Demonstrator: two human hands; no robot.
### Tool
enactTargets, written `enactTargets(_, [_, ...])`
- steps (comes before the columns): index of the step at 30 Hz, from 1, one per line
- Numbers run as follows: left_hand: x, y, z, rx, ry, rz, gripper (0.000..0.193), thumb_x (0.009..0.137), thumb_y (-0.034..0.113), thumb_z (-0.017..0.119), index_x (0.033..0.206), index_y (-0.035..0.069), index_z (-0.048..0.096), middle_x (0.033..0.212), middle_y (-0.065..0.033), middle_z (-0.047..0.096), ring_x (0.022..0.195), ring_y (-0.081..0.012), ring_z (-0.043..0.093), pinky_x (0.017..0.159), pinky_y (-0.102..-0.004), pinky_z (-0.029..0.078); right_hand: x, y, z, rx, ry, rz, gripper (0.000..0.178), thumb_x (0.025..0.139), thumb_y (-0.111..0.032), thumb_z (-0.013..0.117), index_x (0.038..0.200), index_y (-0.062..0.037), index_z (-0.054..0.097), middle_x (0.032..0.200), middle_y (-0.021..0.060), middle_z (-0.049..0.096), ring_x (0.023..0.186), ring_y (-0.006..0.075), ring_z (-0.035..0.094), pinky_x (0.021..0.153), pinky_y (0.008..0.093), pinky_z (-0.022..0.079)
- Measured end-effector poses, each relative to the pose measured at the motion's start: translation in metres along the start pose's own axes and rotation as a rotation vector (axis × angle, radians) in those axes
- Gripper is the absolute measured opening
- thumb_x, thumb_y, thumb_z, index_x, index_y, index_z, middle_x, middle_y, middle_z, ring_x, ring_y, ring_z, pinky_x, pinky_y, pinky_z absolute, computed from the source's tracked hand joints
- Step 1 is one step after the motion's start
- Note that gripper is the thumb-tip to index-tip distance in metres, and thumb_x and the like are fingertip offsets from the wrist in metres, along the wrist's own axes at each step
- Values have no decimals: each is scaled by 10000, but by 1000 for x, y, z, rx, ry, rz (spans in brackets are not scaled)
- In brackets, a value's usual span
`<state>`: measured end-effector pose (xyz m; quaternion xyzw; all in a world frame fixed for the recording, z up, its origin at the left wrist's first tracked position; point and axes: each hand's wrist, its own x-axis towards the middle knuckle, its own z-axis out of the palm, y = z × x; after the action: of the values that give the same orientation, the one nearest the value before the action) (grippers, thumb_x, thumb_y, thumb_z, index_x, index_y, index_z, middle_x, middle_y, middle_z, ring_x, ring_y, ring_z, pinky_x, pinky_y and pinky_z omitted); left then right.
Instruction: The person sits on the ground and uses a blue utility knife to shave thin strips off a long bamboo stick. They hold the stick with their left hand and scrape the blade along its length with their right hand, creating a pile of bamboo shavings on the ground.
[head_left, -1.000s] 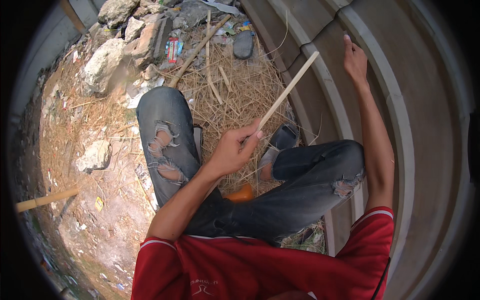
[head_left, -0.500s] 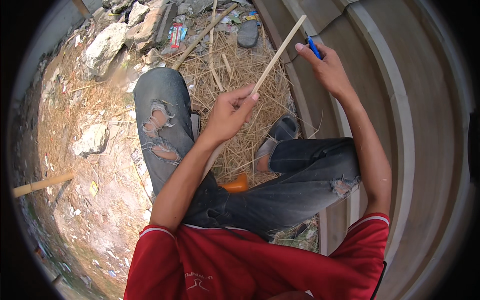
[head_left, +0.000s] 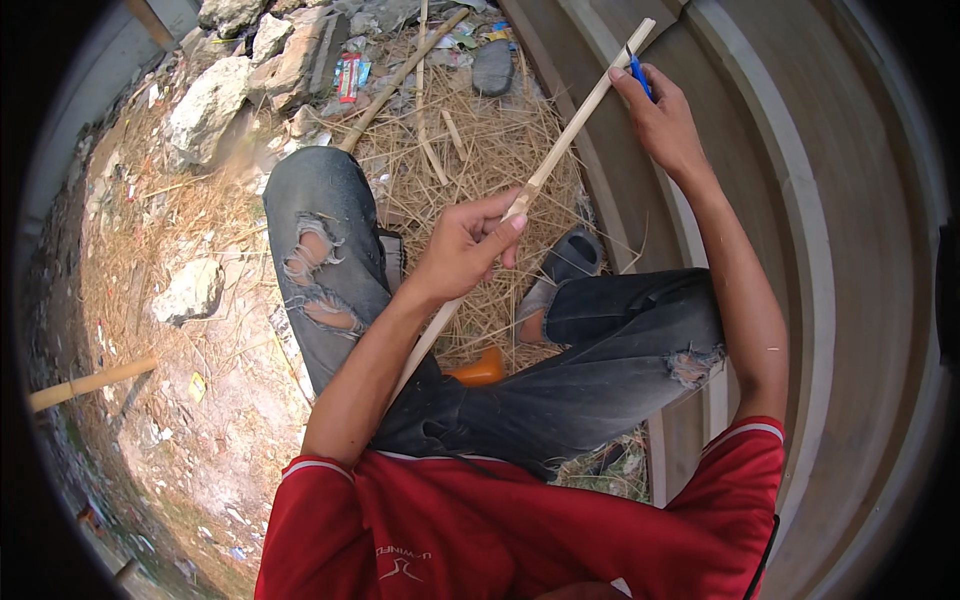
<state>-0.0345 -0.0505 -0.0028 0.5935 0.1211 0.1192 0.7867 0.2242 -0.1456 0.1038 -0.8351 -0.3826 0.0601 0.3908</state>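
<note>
A long pale bamboo strip slants from beside my left forearm up to the far right, with a joint showing just above my fingers. My left hand grips it near the middle, thumb on top. My right hand is closed round the blue handle of a small knife. Its dark blade lies against the strip near the far tip, and my right thumb is at the strip's edge. The knife's lower handle is hidden in my palm.
Corrugated metal sheeting rises along the right. Straw and shavings cover the ground between my legs, with an orange object near my lap. Rocks lie at the far left, bamboo poles beyond my knee, another pole at left.
The bamboo strip has shifted up and right, and its joint is now visible above my left hand. The knife, previously apart from the strip, now has its blade against it near the tip.
</note>
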Motion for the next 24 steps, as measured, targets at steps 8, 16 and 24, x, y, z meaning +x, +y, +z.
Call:
enactTargets(8, [1, 5, -2, -38, 58, 71, 425, 1042, 170, 578, 1433, 7, 545, 678, 75, 477, 586, -20, 417, 511, -203, 334, -47, -20, 22, -301, -439, -298, 509, 1029, -465, 523, 859, 5, 626, 618, 171, 529, 596, 335, 557, 594, 439, 433])
enactTargets(16, [7, 0, -4, -13, 108, 60, 409, 1035, 132, 581, 1418, -10, 556, 696, 84, 457, 612, -9, 389, 527, -208, 307, -47, -7, 39, -516, -383, -354, 528, 1029, -493, 499, 919, -8, 678, 661, 232, 616, 676, 467, 610, 641, 533, 472])
enactTargets(24, [-23, -12, -1, -25, -103, -14, 394, 1029, 121, 599, 1395, -23, 575, 710, 76, 482, 623, -12, 422, 544, -208, 355, 38, 116, -74, -386, 251, 199, 720, 1024, -614, 401, 854, 37, 658, 735, 193, 628, 774, 357, 617, 770, 436, 474])
